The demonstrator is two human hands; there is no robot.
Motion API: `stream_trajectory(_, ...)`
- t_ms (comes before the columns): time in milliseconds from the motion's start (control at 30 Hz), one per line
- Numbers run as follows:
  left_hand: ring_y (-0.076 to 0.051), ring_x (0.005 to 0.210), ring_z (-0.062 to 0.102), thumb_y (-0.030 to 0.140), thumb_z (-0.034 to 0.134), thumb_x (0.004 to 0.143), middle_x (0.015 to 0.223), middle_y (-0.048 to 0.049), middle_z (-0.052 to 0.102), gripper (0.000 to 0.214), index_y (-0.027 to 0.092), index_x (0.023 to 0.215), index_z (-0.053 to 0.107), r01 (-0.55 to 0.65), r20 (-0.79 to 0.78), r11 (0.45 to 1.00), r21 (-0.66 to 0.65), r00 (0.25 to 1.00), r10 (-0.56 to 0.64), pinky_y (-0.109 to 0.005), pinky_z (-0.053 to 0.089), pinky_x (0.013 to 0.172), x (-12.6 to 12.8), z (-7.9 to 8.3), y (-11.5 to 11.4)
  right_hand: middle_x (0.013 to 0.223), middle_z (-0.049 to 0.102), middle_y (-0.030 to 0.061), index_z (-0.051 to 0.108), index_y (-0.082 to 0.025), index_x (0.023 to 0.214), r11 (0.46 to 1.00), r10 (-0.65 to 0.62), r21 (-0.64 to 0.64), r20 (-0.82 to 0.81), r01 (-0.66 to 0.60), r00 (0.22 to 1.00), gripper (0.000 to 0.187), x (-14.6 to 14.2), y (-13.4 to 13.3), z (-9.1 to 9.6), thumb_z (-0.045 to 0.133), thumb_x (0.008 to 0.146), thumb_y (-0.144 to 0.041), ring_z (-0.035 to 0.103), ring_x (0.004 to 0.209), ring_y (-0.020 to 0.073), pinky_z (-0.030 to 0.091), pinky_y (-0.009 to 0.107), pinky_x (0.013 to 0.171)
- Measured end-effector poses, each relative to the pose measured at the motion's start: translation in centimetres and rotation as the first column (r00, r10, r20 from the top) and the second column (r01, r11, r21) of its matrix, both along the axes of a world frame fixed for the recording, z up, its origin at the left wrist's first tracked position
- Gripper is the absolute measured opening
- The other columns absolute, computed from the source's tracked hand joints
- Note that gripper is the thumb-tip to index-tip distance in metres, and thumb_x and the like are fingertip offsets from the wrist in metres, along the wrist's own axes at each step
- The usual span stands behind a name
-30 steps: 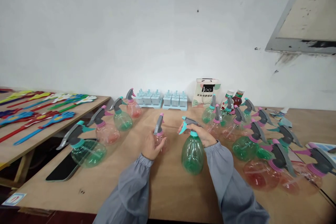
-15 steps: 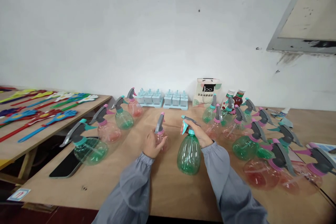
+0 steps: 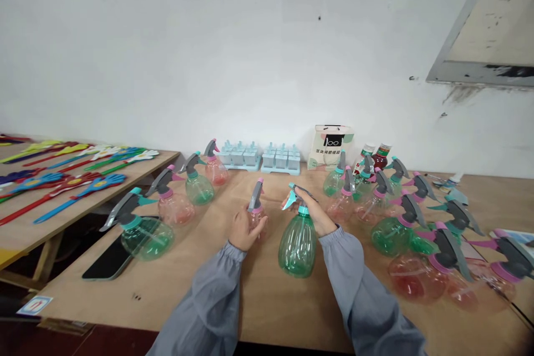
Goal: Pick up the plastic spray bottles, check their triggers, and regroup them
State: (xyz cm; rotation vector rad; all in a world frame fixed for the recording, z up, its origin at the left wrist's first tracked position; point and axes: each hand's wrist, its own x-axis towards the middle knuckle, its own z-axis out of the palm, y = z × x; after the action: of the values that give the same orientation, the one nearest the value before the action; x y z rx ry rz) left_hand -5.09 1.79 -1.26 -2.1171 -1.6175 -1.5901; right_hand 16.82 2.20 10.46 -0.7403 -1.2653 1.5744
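My left hand (image 3: 245,229) is wrapped round the body of a pink spray bottle (image 3: 257,212), which stands upright with its grey and pink head showing above my fingers. To its right, my right hand (image 3: 314,212) grips the neck and trigger head of a green spray bottle (image 3: 297,247). That bottle tilts slightly, its turquoise nozzle pointing left. Whether its base touches the table (image 3: 271,311) is hard to tell. Part of the pink bottle is hidden by my left fingers.
Several green and pink spray bottles stand at the left (image 3: 147,238) and right (image 3: 391,233). A phone (image 3: 106,258) lies at the left. Blue popsicle molds (image 3: 280,160), a printed bag (image 3: 329,147) and sauce bottles (image 3: 381,157) line the wall. Hand clappers (image 3: 79,197) cover another table.
The green spray bottle in my right hand has tilted a little, its base shifting slightly left. My left hand keeps its hold on the pink bottle. The view has shifted slightly.
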Motion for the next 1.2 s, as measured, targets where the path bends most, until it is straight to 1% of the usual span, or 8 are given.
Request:
stream_trajectory(133,-0.028,0.095,0.071,0.054,0.060,0.086,0.100,-0.0115,0.070,0.043,0.019,0.110,0.054,0.003,0.020,1.000,-0.006,1.000,-0.003,-0.044,0.057,0.085,0.1,0.2,-0.1,0.072,0.071,0.0046,0.070,-0.022,0.074,0.998,0.064,0.018,-0.025,-0.064,0.998,0.046,0.0,-0.3,0.3,0.072,0.071,-0.067,0.070,0.084,0.0217,0.052,0.030,0.071)
stream_trajectory(333,-0.029,0.094,0.071,0.055,0.061,0.085,0.098,-0.0120,0.071,0.042,0.019,0.106,0.055,-0.015,-0.005,1.000,-0.016,1.000,0.015,-0.046,0.056,0.085,0.1,0.2,-0.1,0.060,0.068,0.0040,0.066,-0.020,0.066,0.999,0.034,0.040,-0.004,-0.033,0.999,0.047,0.2,-0.2,0.1,0.068,0.074,-0.066,0.070,0.072,0.0206,0.048,0.028,0.062)
stream_trajectory(567,-0.029,0.094,0.072,0.053,0.061,0.085,0.097,-0.0110,0.072,0.048,0.018,0.117,0.052,-0.001,0.011,1.000,-0.015,1.000,0.001,-0.045,0.056,0.084,0.2,0.4,-0.2,0.076,0.075,0.0041,0.073,-0.021,0.083,0.989,0.134,0.072,-0.014,-0.133,0.991,0.043,-0.2,-0.7,0.0,0.068,0.077,-0.064,0.071,0.085,0.0201,0.050,0.028,0.073)
stream_trajectory(800,-0.029,0.092,0.072,0.051,0.062,0.085,0.096,-0.0112,0.071,0.042,0.019,0.109,0.054,-0.052,-0.036,0.999,0.016,0.998,0.052,-0.045,0.055,0.084,0.1,0.1,-0.2,0.062,0.071,0.0051,0.067,-0.022,0.062,0.995,0.042,0.088,0.015,-0.043,0.999,0.048,-0.2,-1.2,0.7,0.064,0.074,-0.068,0.072,0.080,0.0248,0.054,0.034,0.072)
stream_trajectory(900,-0.030,0.093,0.071,0.051,0.061,0.085,0.096,-0.0115,0.071,0.042,0.019,0.111,0.054,-0.059,-0.056,0.998,0.014,0.997,0.059,-0.046,0.055,0.084,0.1,-0.1,-0.1,0.068,0.073,0.0059,0.069,-0.022,0.066,0.992,-0.019,0.127,0.039,0.014,0.999,0.043,-0.1,-1.9,1.1,0.064,0.075,-0.064,0.073,0.088,0.0268,0.055,0.038,0.082)
stream_trajectory(1067,-0.031,0.093,0.071,0.053,0.062,0.084,0.095,-0.0116,0.071,0.044,0.019,0.110,0.053,-0.053,-0.021,0.999,-0.008,0.998,0.053,-0.047,0.056,0.084,0.0,-0.3,0.1,0.085,0.077,0.0033,0.071,-0.024,0.099,0.950,-0.226,0.244,0.111,0.194,0.968,0.033,1.9,-3.6,0.1,0.068,0.075,-0.047,0.072,0.091,0.0246,0.053,0.041,0.091)
stream_trajectory(1133,-0.030,0.093,0.071,0.054,0.062,0.084,0.095,-0.0112,0.071,0.043,0.020,0.109,0.053,-0.040,-0.011,0.999,-0.012,0.999,0.040,-0.046,0.056,0.085,0.0,-0.2,0.1,0.085,0.076,0.0025,0.071,-0.024,0.100,0.886,-0.411,0.306,0.169,0.348,0.896,0.033,3.8,-4.4,-1.0,0.069,0.074,-0.043,0.070,0.082,0.0227,0.055,0.038,0.082)
stream_trajectory(1200,-0.029,0.093,0.071,0.054,0.061,0.085,0.095,-0.0105,0.071,0.042,0.020,0.109,0.054,-0.029,-0.014,0.999,-0.015,0.999,0.029,-0.045,0.056,0.085,0.0,-0.1,0.1,0.083,0.075,0.0030,0.072,-0.023,0.095,0.772,-0.605,0.394,0.214,0.499,0.767,0.030,6.0,-5.1,-1.9,0.071,0.072,-0.042,0.067,0.075,0.0214,0.055,0.036,0.073)
